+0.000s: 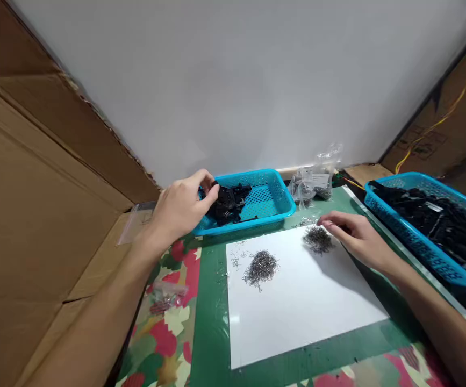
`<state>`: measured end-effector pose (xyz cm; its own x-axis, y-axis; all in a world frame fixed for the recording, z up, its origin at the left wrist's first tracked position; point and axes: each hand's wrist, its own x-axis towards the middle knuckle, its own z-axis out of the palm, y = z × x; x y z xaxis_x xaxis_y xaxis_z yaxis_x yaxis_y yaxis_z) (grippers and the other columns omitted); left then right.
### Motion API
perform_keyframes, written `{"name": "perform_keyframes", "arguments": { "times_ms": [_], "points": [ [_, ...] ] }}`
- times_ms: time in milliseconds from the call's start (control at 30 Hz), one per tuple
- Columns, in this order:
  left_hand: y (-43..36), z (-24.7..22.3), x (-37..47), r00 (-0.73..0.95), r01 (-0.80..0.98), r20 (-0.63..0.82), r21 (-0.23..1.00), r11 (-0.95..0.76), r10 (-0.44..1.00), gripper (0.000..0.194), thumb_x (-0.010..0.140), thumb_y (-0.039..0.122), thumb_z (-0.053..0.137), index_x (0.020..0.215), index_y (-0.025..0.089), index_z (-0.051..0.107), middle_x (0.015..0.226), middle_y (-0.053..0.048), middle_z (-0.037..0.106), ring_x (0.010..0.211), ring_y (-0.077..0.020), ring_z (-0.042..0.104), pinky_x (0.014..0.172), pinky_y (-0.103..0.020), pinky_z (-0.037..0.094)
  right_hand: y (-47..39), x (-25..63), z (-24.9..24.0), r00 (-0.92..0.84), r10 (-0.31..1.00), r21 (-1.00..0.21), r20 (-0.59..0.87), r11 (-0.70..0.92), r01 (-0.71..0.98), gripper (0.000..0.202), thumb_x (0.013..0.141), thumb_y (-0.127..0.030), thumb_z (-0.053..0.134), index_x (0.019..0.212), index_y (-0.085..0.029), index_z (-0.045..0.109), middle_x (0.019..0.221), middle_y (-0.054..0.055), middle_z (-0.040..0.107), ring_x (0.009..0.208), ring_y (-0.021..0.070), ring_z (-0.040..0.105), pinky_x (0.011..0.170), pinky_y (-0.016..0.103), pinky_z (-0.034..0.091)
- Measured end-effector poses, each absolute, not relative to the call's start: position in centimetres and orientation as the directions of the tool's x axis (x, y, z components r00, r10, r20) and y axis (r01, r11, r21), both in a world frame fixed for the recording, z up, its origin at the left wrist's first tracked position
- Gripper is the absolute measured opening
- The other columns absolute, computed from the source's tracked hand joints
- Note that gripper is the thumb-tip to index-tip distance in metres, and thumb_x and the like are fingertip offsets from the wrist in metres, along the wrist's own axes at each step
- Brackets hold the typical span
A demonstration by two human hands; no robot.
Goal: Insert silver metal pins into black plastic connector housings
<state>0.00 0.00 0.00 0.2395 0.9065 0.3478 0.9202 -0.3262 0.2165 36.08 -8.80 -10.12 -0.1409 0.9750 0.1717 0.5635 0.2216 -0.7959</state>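
Observation:
My left hand (182, 201) reaches over the left end of a blue basket (243, 227). Its thumb and fingers curl around a black plastic part among other black plastic parts (230, 203); the grip is partly hidden. On the right, my right hand (349, 234) hovers at a dark pile of small metal pins (317, 239), thumb and forefinger pinched together. Whatever sits between those fingertips is too small to make out. A second, greyer pile of metal pins (262, 267) lies on the white sheet (297, 306), with loose pins scattered to its left.
Another blue basket (394, 217), full of black parts, stands at the right. Clear plastic bags (311, 185) rest against the wall behind. Cardboard (47, 177) walls in the left side. A small plastic bag (168, 293) lies on the patterned cover at the left.

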Motion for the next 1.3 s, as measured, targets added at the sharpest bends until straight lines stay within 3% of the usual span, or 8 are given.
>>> {"name": "perform_keyframes", "arguments": {
  "times_ms": [133, 267, 367, 500, 733, 933, 1133, 1300],
  "points": [
    [-0.5, -1.8, -0.6, 0.166, 0.887, 0.434, 0.327, -0.326, 0.885, 0.020, 0.097, 0.037, 0.061, 0.102, 0.019, 0.069, 0.079, -0.002, 0.070, 0.060, -0.0131, 0.054, 0.060, -0.028, 0.038, -9.3, 35.3, -10.9, -0.189, 0.975, -0.740, 0.119, 0.214, 0.637, 0.030, 0.104, -0.043, 0.056, 0.096, -0.020, 0.073, 0.066, -0.001, 0.056, 0.061, 0.0161, 0.047, 0.058, 0.029, 0.034],
    [-1.5, -3.4, -1.0, 0.104, 0.700, 0.436, 0.606, -0.377, 0.894, 0.015, 0.093, 0.031, 0.066, 0.098, 0.018, 0.064, 0.083, -0.002, 0.070, 0.057, -0.0099, 0.056, 0.056, -0.023, 0.044, -9.8, 34.0, -11.2, -0.312, 0.945, -0.682, 0.095, 0.290, 0.672, 0.020, 0.103, -0.033, 0.058, 0.104, -0.022, 0.074, 0.078, 0.002, 0.066, 0.067, 0.0174, 0.056, 0.063, 0.029, 0.040],
    [-3.1, -4.2, -0.6, 0.077, 0.420, 0.358, 0.835, -0.356, 0.930, 0.014, 0.092, 0.029, 0.068, 0.098, 0.018, 0.062, 0.085, -0.003, 0.068, 0.051, -0.0086, 0.059, 0.047, -0.021, 0.045, -10.2, 32.0, -11.4, -0.416, 0.905, -0.639, 0.089, 0.372, 0.673, 0.015, 0.101, -0.024, 0.061, 0.102, -0.022, 0.076, 0.082, 0.004, 0.067, 0.078, 0.0201, 0.059, 0.068, 0.030, 0.041],
    [-6.5, -5.8, 0.7, 0.159, 0.143, 0.157, 0.973, -0.181, 0.975, 0.023, 0.093, 0.035, 0.073, 0.105, 0.017, 0.062, 0.082, -0.001, 0.067, 0.041, -0.0060, 0.054, 0.035, -0.018, 0.035, -10.6, 29.2, -12.1, -0.404, 0.909, -0.634, 0.104, 0.374, 0.677, 0.011, 0.099, -0.020, 0.066, 0.099, -0.021, 0.077, 0.079, 0.004, 0.066, 0.081, 0.0213, 0.059, 0.070, 0.030, 0.040],
    [-12.0, -9.7, 2.4, 0.357, 0.086, -0.164, 0.986, 0.142, 0.919, 0.030, 0.101, 0.041, 0.068, 0.113, 0.013, 0.068, 0.055, 0.005, 0.057, 0.039, -0.0041, 0.044, 0.041, -0.014, 0.034, -10.2, 27.9, -13.0, -0.433, 0.895, -0.640, 0.103, 0.394, 0.660, 0.017, 0.100, -0.013, 0.063, 0.097, -0.021, 0.077, 0.084, 0.005, 0.071, 0.084, 0.0224, 0.061, 0.075, 0.032, 0.042],
    [-13.7, -11.1, 3.1, 0.259, -0.048, -0.251, 0.961, 0.272, 0.933, 0.038, 0.097, 0.046, 0.073, 0.113, 0.012, 0.066, 0.090, -0.011, 0.078, 0.041, -0.0073, 0.058, 0.035, -0.015, 0.037, -10.0, 28.8, -13.1, -0.400, 0.909, -0.621, 0.114, 0.379, 0.686, 0.015, 0.105, -0.020, 0.055, 0.103, -0.020, 0.070, 0.095, 0.009, 0.069, 0.089, 0.0245, 0.062, 0.076, 0.035, 0.046],
    [-14.5, -11.6, 3.2, 0.285, -0.137, -0.254, 0.944, 0.301, 0.924, 0.036, 0.102, 0.052, 0.065, 0.105, 0.016, 0.061, 0.065, -0.003, 0.072, 0.040, -0.0112, 0.063, 0.035, -0.013, 0.039, -10.7, 29.7, -12.5, -0.346, 0.919, -0.711, 0.187, 0.370, 0.598, 0.011, 0.107, -0.023, 0.053, 0.101, -0.022, 0.062, 0.095, 0.006, 0.067, 0.083, 0.0209, 0.059, 0.072, 0.032, 0.045],
    [-14.7, -11.6, 3.4, 0.337, -0.219, -0.270, 0.909, 0.354, 0.902, 0.035, 0.107, 0.055, 0.052, 0.101, 0.021, 0.047, 0.100, -0.013, 0.081, 0.052, -0.0188, 0.075, 0.035, -0.017, 0.046, -11.3, 29.5, -12.5, -0.389, 0.896, -0.686, 0.215, 0.422, 0.593, 0.012, 0.106, -0.018, 0.052, 0.100, -0.022, 0.062, 0.096, 0.005, 0.068, 0.082, 0.0206, 0.059, 0.073, 0.033, 0.044]
  ]
}}
